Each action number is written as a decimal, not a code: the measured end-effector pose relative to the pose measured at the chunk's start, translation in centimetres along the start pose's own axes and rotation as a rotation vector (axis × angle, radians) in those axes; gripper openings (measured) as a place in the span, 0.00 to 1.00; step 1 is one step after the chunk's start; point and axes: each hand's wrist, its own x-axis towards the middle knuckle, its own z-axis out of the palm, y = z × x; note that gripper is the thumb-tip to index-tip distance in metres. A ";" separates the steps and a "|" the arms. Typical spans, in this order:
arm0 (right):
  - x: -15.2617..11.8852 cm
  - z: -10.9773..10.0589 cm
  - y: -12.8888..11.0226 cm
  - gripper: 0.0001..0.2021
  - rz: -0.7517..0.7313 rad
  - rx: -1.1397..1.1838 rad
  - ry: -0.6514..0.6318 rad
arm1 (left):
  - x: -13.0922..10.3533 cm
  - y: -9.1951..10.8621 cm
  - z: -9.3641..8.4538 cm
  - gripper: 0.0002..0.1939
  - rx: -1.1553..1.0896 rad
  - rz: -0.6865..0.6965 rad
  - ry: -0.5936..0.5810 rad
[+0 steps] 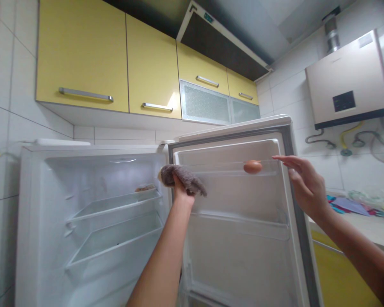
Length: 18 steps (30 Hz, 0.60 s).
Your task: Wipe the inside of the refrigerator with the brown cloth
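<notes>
My left hand (179, 187) is closed on a grey-brown fluffy cloth (187, 177), held in front of the hinge side of the open fridge door (237, 251). The cloth hides most of the fingers. My right hand (305, 181) is at the door's outer edge, its fingers stretched toward the end of the clear top door shelf (217, 168). Its fingertips appear to touch that shelf's right end. One brown egg (252, 166) sits in the top door shelf, just left of my right fingertips. Lower down, the door has another clear shelf (240, 221).
The fridge interior (92, 179) has glass shelves (115, 209), with a small packet (145, 188) on the upper one. Yellow cabinets (83, 47) hang above. A water heater (348, 81) is on the right wall. Colourful cloths (355, 207) lie on the counter (368, 230) behind the door.
</notes>
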 end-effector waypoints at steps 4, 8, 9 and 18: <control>0.0 0.0 -0.4 0.16 -0.007 -0.003 -0.022 | 1.1 1.5 -0.6 0.17 0.017 -0.002 0.008; 0.0 0.1 -0.9 0.16 -0.030 0.006 -0.022 | -0.1 0.9 0.3 0.22 0.035 -0.001 0.013; 0.0 0.1 -1.1 0.16 -0.032 0.004 -0.022 | -0.6 0.4 0.7 0.23 0.033 -0.005 0.016; -0.2 -0.2 -2.3 0.19 0.000 0.053 -0.038 | -9.4 -8.2 6.0 0.24 -0.086 -0.049 -0.175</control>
